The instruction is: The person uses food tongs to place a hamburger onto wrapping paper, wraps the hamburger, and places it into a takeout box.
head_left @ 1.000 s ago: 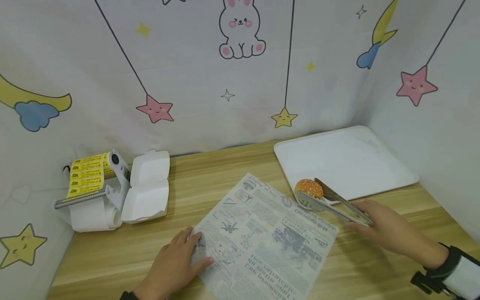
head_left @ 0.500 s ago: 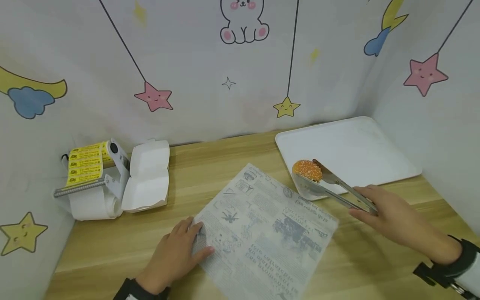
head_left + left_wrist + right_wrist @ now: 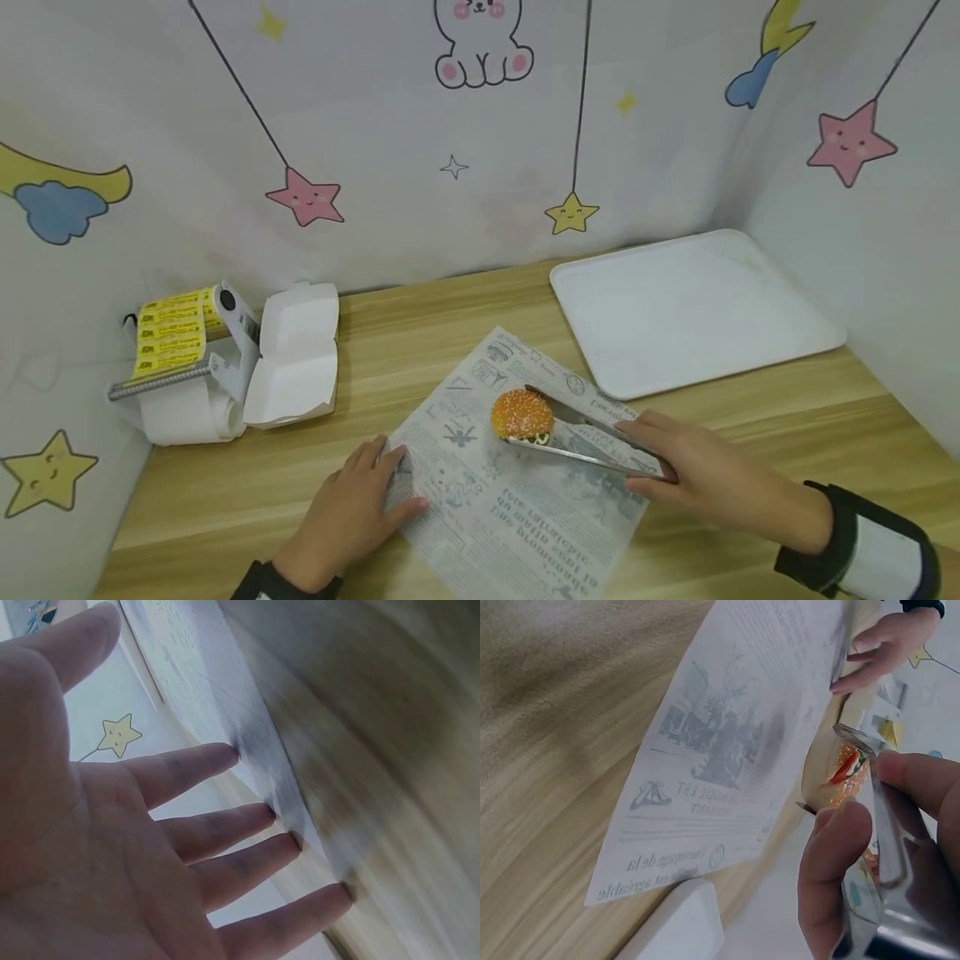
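Observation:
My right hand (image 3: 720, 483) grips metal tongs (image 3: 600, 461), whose tips hold a sesame-seed burger (image 3: 521, 412). The burger is over the middle of a newspaper-print sheet of wrapping paper (image 3: 517, 525). In the right wrist view, red and green filling shows at the side of the burger (image 3: 847, 769), and thumb and fingers squeeze the arms of the tongs (image 3: 889, 832). My left hand (image 3: 341, 508) rests with spread fingers on the paper's left edge; in the left wrist view its fingertips (image 3: 225, 754) touch down along that edge.
A white tray (image 3: 690, 317) lies at the back right, close beyond the paper. At the back left stand an open white takeout box (image 3: 296, 354) and a dispenser with a roll of yellow stickers (image 3: 172, 333). Printed cloth walls (image 3: 390, 125) enclose the wooden table (image 3: 420, 325).
My right hand has lifted the burger off the tray's near corner with the tongs and carried it left over the paper. My left hand has stayed on the paper's edge.

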Motion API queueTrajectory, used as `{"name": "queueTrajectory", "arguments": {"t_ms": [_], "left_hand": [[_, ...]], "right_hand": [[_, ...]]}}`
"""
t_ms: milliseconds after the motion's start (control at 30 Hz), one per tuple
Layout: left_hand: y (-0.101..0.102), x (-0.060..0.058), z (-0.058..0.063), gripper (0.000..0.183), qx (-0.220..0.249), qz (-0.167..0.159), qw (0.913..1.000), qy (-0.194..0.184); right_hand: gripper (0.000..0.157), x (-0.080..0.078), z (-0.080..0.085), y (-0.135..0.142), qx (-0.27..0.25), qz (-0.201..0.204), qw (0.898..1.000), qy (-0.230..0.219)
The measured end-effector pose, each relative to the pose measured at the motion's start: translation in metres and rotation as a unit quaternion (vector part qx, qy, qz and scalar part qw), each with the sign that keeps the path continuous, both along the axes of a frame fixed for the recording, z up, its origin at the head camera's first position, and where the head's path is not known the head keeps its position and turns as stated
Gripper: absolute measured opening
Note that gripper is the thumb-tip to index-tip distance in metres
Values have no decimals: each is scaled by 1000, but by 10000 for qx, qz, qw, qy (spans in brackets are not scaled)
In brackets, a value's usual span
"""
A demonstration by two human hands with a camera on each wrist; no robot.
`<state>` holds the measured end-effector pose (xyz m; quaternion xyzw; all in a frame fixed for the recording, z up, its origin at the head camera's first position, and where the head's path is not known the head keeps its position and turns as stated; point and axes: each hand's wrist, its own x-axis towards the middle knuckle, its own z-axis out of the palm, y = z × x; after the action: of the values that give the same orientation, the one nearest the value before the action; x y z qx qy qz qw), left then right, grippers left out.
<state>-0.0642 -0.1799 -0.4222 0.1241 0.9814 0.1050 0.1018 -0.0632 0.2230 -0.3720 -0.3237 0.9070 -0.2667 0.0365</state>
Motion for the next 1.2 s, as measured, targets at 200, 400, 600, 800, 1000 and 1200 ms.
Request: {"name": "queueTrajectory", "arguments": {"t_ms": [200, 400, 600, 800, 1000, 1200], "left_hand": [[-1, 0, -1, 87, 26, 26, 10000, -74], [-1, 0, 3, 86, 40, 26, 9999, -128], [-1, 1, 2, 84, 86, 20, 9999, -72], [1, 2, 3, 83, 88, -8, 9999, -56], [0, 2, 1, 84, 69, -32, 9999, -73], [-1, 3, 0, 87, 29, -46, 9999, -128]], "right_hand": [[53, 4, -11, -3, 198, 161, 9995, -165], [54, 7, -17, -2, 157, 118, 9998, -71], [53, 7, -25, -1, 80, 172, 9998, 57], [54, 7, -31, 3, 33, 99, 9998, -177], [58, 8, -30, 5, -126, -42, 9997, -198], [60, 1, -10, 23, -796, -162, 9950, 587]]}}
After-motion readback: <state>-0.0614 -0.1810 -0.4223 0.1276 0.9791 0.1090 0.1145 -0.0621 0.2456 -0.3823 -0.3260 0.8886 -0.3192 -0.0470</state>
